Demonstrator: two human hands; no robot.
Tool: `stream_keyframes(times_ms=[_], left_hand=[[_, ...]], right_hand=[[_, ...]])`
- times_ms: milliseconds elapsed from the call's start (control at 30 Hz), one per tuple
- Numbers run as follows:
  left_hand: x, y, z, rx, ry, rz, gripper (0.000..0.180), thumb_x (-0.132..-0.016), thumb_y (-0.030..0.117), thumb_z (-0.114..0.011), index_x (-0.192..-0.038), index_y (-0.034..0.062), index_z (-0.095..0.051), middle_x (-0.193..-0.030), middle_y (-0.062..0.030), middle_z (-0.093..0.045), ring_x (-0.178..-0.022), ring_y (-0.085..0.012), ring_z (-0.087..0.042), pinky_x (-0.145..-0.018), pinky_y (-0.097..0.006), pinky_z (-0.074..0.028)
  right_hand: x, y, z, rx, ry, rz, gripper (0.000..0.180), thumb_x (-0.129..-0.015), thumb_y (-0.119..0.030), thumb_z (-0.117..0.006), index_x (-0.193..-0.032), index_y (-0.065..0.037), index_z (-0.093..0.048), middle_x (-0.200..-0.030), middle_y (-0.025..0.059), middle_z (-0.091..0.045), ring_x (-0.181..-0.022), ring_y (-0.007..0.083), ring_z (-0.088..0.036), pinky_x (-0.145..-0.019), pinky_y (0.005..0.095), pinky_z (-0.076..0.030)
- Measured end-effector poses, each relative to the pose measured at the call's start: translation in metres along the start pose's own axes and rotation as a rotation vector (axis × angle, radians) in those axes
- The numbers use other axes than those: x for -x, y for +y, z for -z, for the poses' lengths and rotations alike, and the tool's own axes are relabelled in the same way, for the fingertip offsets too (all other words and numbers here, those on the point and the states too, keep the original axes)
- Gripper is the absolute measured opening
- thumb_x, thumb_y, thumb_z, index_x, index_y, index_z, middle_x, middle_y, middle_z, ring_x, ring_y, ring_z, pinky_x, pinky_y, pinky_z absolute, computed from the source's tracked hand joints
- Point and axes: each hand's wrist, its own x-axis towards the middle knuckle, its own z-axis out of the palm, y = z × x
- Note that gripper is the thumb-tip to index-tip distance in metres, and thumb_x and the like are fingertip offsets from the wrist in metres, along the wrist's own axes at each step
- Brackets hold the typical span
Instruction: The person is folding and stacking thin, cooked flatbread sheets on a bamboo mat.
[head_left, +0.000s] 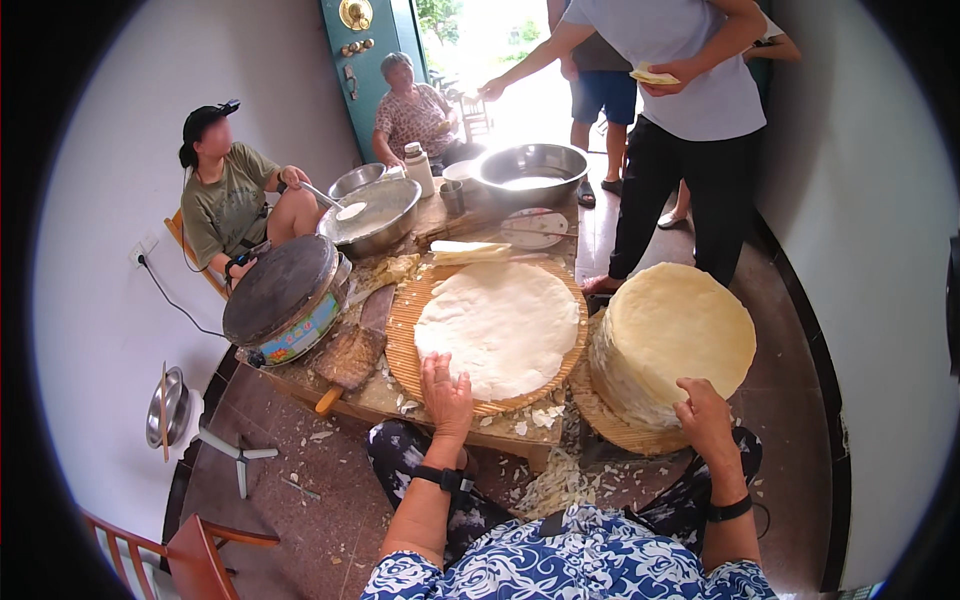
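Note:
A thin round white flatbread (pixel 498 330) lies on a round woven straw mat (pixel 404 318) in front of me. My left hand (pixel 446 394) rests at its near-left edge, fingers stretched out and slightly spread. To the right stands a tall stack of thin, pale yellow round flatbreads (pixel 682 325) on another round mat (pixel 612 428). My right hand (pixel 708 416) is at the near-right rim of that stack, fingers half curled, index and thumb apart. I see nothing in its grip. Whether the fingertips touch the stack I cannot tell.
Left on the table is a round griddle (pixel 280 290), with a brown scraper (pixel 350 355) beside it. A seated person ladles from a batter bowl (pixel 372 222). A large metal basin (pixel 530 172) and folded flatbreads (pixel 470 251) lie farther back. Another person stands beyond the stack.

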Motion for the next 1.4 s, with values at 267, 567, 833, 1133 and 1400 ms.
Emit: stream_keyframes(times_ms=[267,567,833,1133,1400], left_hand=[[-0.001,0.003,0.003,0.026,-0.014,0.030,0.046,-0.081,0.014,-0.067,-0.123,0.0033,-0.056,-0.133,-0.0199,-0.047,-0.129,-0.0379,-0.040,-0.108,-0.046,-0.032],[-0.001,0.006,0.008,-0.025,-0.007,0.030,0.044,-0.080,0.011,-0.068,-0.122,0.0036,-0.057,-0.135,-0.0191,-0.047,-0.127,-0.0356,-0.043,-0.106,-0.042,-0.036],[-0.003,0.005,0.004,0.032,-0.017,0.023,0.044,-0.080,0.012,-0.068,-0.122,0.0032,-0.057,-0.133,-0.0186,-0.048,-0.126,-0.0362,-0.043,-0.107,-0.044,-0.035],[0.001,0.001,0.008,-0.002,-0.025,0.005,0.045,-0.081,0.014,-0.067,-0.123,0.0029,-0.056,-0.133,-0.0187,-0.048,-0.127,-0.0367,-0.042,-0.108,-0.046,-0.033],[0.002,-0.006,-0.006,-0.026,-0.016,-0.027,0.043,-0.082,0.014,-0.066,-0.123,0.0025,-0.057,-0.132,-0.0187,-0.050,-0.125,-0.0365,-0.045,-0.106,-0.045,-0.035]], right_hand=[[0.002,-0.002,-0.001,-0.042,-0.145,-0.085,0.038,-0.079,-0.012,-0.066,-0.116,-0.004,-0.060,-0.111,0.0170,-0.062,-0.103,0.0353,-0.061,-0.088,0.0410,-0.048],[-0.003,-0.002,0.002,-0.022,-0.142,-0.061,0.036,-0.079,-0.009,-0.065,-0.114,-0.003,-0.059,-0.108,0.0176,-0.062,-0.098,0.0362,-0.061,-0.084,0.0426,-0.049],[-0.033,0.006,-0.013,0.040,0.051,0.094,0.039,-0.077,-0.011,-0.069,-0.114,-0.001,-0.059,-0.110,0.0187,-0.061,-0.108,0.0368,-0.056,-0.092,0.0440,-0.045],[-0.028,0.023,-0.059,0.194,-0.128,0.142,0.059,-0.075,-0.030,-0.073,-0.122,-0.001,-0.056,-0.118,0.0164,-0.060,-0.110,0.0350,-0.054,-0.092,0.0454,-0.042],[-0.034,0.038,-0.061,0.114,-0.065,0.103,0.051,-0.071,-0.024,-0.076,-0.116,-0.006,-0.060,-0.111,0.0131,-0.062,-0.104,0.0339,-0.056,-0.089,0.0438,-0.044]])
